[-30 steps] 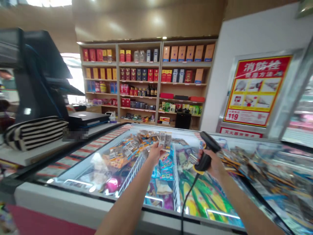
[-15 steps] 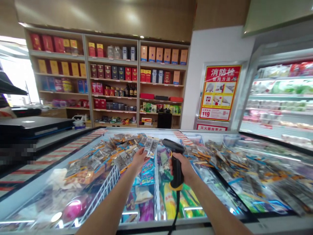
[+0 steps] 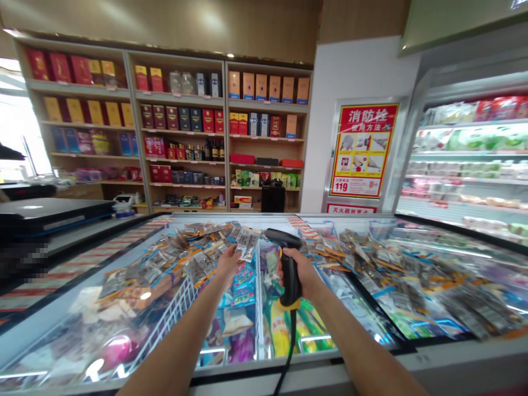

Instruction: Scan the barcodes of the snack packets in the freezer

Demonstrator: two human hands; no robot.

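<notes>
My left hand (image 3: 229,263) pinches the lower edge of a small clear snack packet (image 3: 247,243), whose printed side is turned up. In my right hand (image 3: 300,272) is a black and yellow barcode scanner (image 3: 291,275), held upright by its grip with the head pointing left at the packet. A short gap separates the scanner head from the packet. The cable (image 3: 291,341) runs down toward the bottom edge. Beneath both hands lies the glass top of a chest freezer (image 3: 247,369). Similar packets (image 3: 202,264) are heaped left of my left hand, and more packets (image 3: 396,269) are spread out on the right.
Frozen goods and a white wire basket (image 3: 181,308) show through the glass. A closed laptop (image 3: 53,212) rests at the left. Shelves of boxed goods (image 3: 181,118) line the back wall, beside a red poster (image 3: 363,148). A lit display fridge (image 3: 474,165) stands at the right.
The view has turned slightly right, so everything sits a little further left. Both hands keep their holds, and the packet and scanner stay in nearly the same arrangement.
</notes>
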